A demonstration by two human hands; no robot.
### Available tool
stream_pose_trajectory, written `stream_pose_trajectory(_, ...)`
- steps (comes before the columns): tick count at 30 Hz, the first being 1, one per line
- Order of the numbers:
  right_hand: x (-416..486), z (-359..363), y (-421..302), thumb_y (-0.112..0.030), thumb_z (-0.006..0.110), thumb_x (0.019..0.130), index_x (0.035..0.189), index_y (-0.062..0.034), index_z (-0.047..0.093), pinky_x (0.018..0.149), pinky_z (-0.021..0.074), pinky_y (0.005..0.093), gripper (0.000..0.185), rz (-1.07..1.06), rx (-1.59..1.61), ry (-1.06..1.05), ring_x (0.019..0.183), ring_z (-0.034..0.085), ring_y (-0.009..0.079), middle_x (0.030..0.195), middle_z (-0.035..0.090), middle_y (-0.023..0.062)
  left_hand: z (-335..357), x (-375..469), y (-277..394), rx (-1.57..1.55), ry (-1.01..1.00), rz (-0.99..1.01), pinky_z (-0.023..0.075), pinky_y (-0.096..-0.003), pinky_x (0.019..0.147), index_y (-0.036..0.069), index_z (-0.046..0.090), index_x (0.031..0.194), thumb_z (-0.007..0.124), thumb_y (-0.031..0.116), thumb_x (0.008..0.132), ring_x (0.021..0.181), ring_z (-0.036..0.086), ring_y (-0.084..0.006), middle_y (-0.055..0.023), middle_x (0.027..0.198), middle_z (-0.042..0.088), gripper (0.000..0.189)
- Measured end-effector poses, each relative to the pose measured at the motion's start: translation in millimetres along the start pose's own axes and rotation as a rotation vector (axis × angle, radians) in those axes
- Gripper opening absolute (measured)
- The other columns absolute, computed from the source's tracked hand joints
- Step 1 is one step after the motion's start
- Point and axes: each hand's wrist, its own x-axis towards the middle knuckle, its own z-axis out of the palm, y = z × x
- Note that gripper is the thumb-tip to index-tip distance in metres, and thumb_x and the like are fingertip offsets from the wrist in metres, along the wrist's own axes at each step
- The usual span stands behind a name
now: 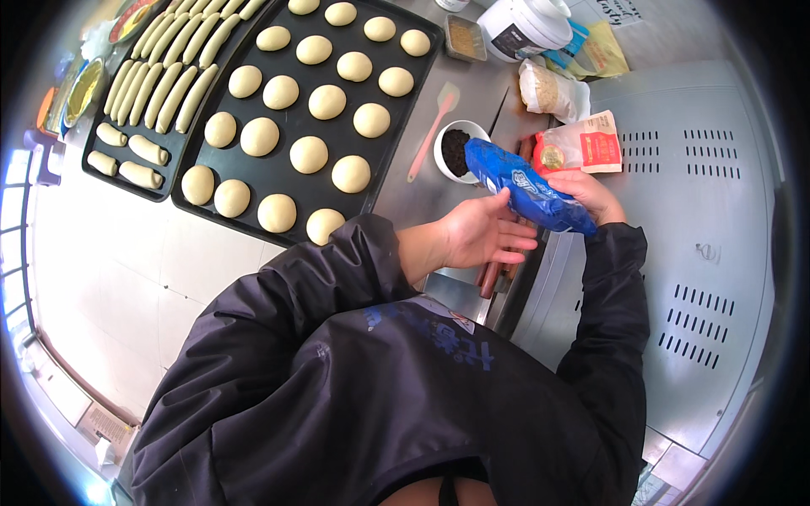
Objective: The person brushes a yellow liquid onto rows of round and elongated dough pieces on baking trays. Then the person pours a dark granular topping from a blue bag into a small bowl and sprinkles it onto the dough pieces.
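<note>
My right hand (588, 193) grips the far end of a blue plastic packet (528, 186), which bears writing. The packet slants, and its other end lies over the rim of a white bowl (442, 166) that holds dark crumb-like pieces (454, 150). Below the packet is my left hand (484, 234), palm up with the fingers spread; its thumb tip meets or nearly meets the packet's lower edge. A pink-handled spatula (428, 142) with a pale head lies on the steel counter left of the bowl.
Dark trays of round dough balls (327, 102) and dough strips (171, 95) stand at the left. Right of the bowl are a red and white pouch (585, 145), a bag of pale flakes (550, 92) and a white tub (525, 31). Brown rods (490, 278) lie partly beneath my left hand.
</note>
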Motion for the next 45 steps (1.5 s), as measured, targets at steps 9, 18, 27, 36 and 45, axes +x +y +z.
stream_pose_trajectory(9,-22.9,59.6,69.2,-0.007,0.057,0.093,0.134,0.0058,0.045,0.085,0.0493,0.026,0.044,-0.369,0.0,0.257,0.094,0.062,0.0112,0.11,0.064,0.0092,-13.7,-7.8,-9.7,0.149,0.221,0.066,0.0432,-0.0478,0.098,0.01,0.042,0.134,0.054,0.038,0.093,0.117,0.054,-0.0283,-0.012,0.128,0.054,0.051)
stream_pose_trajectory(18,-14.4,161.3,128.7,0.001,0.062,0.086,0.139,0.0058,0.036,0.09,0.0453,0.0273,0.059,-0.837,-0.008,0.7,0.103,0.059,0.0144,0.119,0.061,0.0136,-39.8,-43.5,-16.0,0.92,0.274,0.509,0.0448,-0.0334,0.097,0.003,0.039,0.137,0.069,-0.01,0.073,0.112,0.056,-0.0184,-0.0088,0.122,0.058,0.072)
stream_pose_trajectory(27,-36.5,223.0,104.8,0.002,0.063,0.075,0.109,-0.0008,0.061,0.089,0.047,0.036,0.034,-0.985,0.251,0.623,0.103,0.06,0.0364,0.112,0.064,0.0169,-14.1,-108.0,-11.3,1.192,0.127,0.793,0.0444,-0.0325,0.097,0.006,0.039,0.141,0.076,-0.001,0.072,0.117,0.055,-0.0211,-0.0145,0.13,0.054,0.078)
stream_pose_trajectory(36,-58.2,222.0,116.1,-0.002,0.065,0.082,0.13,-0.0007,0.05,0.086,0.0492,0.0345,0.049,-1.173,-0.218,0.967,0.101,0.061,0.0258,0.123,0.058,0.016,-29.4,-171.6,-28.3,1.405,0.588,1.042,0.0477,-0.0328,0.088,-0.002,0.059,0.115,0.066,-0.004,0.079,0.094,0.061,-0.019,-0.0089,0.105,0.065,0.037)
stream_pose_trajectory(45,29.3,158.7,147.8,-0.001,0.062,0.082,0.111,-0.0029,0.062,0.081,0.05,0.0341,0.028,-0.976,-0.543,1.054,0.091,0.061,0.0272,0.11,0.06,0.0143,-49.5,-336.3,-72.6,0.905,1.284,1.219,0.0479,-0.0312,0.083,-0.002,0.061,0.111,0.065,-0.001,0.084,0.091,0.058,-0.0151,-0.0058,0.103,0.065,0.027)
